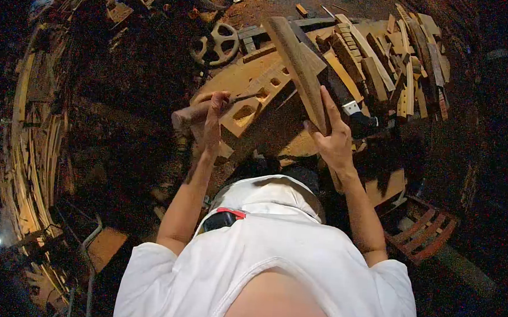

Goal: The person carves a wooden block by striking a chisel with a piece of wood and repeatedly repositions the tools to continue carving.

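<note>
A thick wooden handle (192, 115) is in my left hand (215, 112), its fingers wrapped round it. From it a thin dark metal shaft (245, 97) points right, its end at a hole in a light board (261, 95) that has several cut holes. My right hand (335, 141) is closed on the lower end of a long curved wooden piece (297, 68), which rises up and to the left over the board's right side. Its index finger lies stretched along the wood.
A spoked wheel (223, 43) stands beyond the board. Many wood offcuts (382, 62) lie at upper right, with a saw-like tool (353, 108) nearer. Long strips (28, 185) are piled at left. A red slatted piece (427, 234) is at lower right.
</note>
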A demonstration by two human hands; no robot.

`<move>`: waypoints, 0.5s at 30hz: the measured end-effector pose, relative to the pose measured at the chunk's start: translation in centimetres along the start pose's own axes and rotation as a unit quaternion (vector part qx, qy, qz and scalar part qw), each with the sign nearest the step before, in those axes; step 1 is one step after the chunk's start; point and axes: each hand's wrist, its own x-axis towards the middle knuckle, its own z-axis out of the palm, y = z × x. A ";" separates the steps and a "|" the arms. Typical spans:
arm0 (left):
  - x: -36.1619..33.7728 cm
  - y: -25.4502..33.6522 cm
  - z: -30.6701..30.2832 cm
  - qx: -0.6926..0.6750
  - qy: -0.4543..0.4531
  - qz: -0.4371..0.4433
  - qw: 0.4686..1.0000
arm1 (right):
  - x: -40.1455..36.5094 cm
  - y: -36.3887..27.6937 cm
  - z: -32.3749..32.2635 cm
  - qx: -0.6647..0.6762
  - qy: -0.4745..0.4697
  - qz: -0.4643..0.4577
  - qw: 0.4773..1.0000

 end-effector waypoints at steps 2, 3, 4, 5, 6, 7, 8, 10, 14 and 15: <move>0.6 1.5 1.2 0.047 0.012 -0.011 0.999 | -0.1 0.3 -0.2 -0.032 0.023 -0.008 0.999; 0.8 1.7 1.6 0.094 0.026 -0.023 0.995 | -0.2 0.3 -0.3 -0.053 0.024 -0.009 0.998; 0.9 1.5 2.0 0.094 0.023 -0.023 0.995 | -0.3 0.3 -0.4 -0.075 0.024 -0.010 0.997; 1.0 1.3 2.4 0.068 0.019 0.013 0.997 | -0.3 0.3 -0.4 -0.075 0.026 -0.009 0.997; 1.0 1.3 2.7 0.043 0.015 0.047 0.998 | -0.4 0.2 -0.5 -0.070 0.027 -0.011 0.997; 1.3 1.4 2.8 0.043 0.014 0.046 0.998 | -0.5 0.2 -0.5 -0.066 0.027 -0.012 0.997; 1.8 2.1 3.0 0.152 0.003 0.070 0.986 | -0.5 0.2 -0.6 -0.066 0.028 -0.010 0.997; 2.9 2.1 3.0 0.259 -0.009 0.092 0.961 | -0.5 0.2 -0.6 -0.102 0.035 -0.040 0.993; 4.1 4.1 4.8 0.334 -0.104 0.053 0.935 | -0.3 0.1 -0.7 -0.099 0.028 -0.050 0.993; 4.0 5.1 5.6 0.391 -0.133 -0.014 0.910 | -0.3 0.2 -0.6 -0.095 0.027 -0.041 0.994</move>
